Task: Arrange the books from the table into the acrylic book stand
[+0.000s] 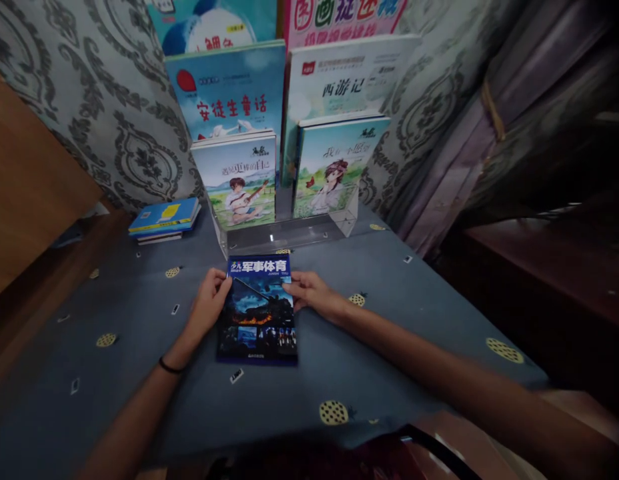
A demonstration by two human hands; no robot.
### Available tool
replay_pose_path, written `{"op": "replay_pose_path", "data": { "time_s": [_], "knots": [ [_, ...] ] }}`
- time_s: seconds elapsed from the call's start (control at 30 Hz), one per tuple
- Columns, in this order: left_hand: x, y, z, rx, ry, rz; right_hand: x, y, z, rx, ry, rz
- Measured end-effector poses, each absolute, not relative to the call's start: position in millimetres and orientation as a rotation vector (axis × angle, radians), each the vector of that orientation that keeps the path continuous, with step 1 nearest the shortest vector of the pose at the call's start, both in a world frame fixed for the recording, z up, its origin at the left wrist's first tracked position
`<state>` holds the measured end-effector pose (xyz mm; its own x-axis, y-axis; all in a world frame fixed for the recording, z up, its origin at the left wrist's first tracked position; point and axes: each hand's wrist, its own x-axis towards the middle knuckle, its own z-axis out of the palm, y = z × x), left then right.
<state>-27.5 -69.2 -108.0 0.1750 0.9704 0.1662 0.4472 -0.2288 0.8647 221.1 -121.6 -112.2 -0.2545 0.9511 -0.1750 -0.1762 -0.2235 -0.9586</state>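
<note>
A dark blue book [259,310] with a tank on its cover is held between my two hands, just in front of a clear book stand. My left hand [212,293] grips its left edge, thumb on the cover and fingers behind. On the opposite edge, my right hand [312,293] pinches the book the same way. Behind it, the clear stand [289,233] bears upright books: a boy-with-guitar book [244,183] at front left, a girl-with-butterfly book [334,170] at front right, and taller blue [229,87] and pale green [344,80] books farther back.
Blue cloth with pineapple prints covers the table [154,313]. A small stack of books [164,219] lies at the back left. Patterned curtain [149,147] hangs behind the stand, and a purple curtain [454,153] is tied back at right. Wooden furniture [29,180] stands at left.
</note>
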Motion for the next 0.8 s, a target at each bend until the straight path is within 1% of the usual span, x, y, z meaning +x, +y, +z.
{"op": "replay_pose_path", "data": {
  "time_s": [0.1, 0.23, 0.37, 0.57, 0.63, 0.73, 0.8],
  "knots": [
    [-30.2, -70.8, -109.2, 2.246, 1.436, 0.98, 226.3, -102.7, -110.9, -1.095, -1.107, 1.716],
    [-17.9, -74.2, -115.6, 2.636, 1.282, 0.836, 229.6, -93.5, -112.3, -1.076, -1.054, 1.794],
    [-1.9, -80.7, -117.3, 2.746, 1.073, 0.692, 231.8, -95.6, -116.3, -1.025, -0.988, 1.803],
    [3.0, -107.5, -98.7, 2.716, 0.6, 0.407, 234.8, -99.1, -117.8, -0.921, -0.975, 1.816],
    [-0.8, -108.6, -97.1, 2.674, 0.647, 0.469, 234.0, -100.7, -117.2, -0.914, -1.013, 1.801],
    [-10.5, -96.1, -99.4, 2.467, 1.111, 0.816, 231.1, -103.4, -114.7, -0.914, -1.048, 1.748],
    [-17.3, -84.1, -97.7, 2.153, 1.361, 1.007, 229.4, -104.8, -109.9, -0.888, -1.099, 1.691]
  ]
}}
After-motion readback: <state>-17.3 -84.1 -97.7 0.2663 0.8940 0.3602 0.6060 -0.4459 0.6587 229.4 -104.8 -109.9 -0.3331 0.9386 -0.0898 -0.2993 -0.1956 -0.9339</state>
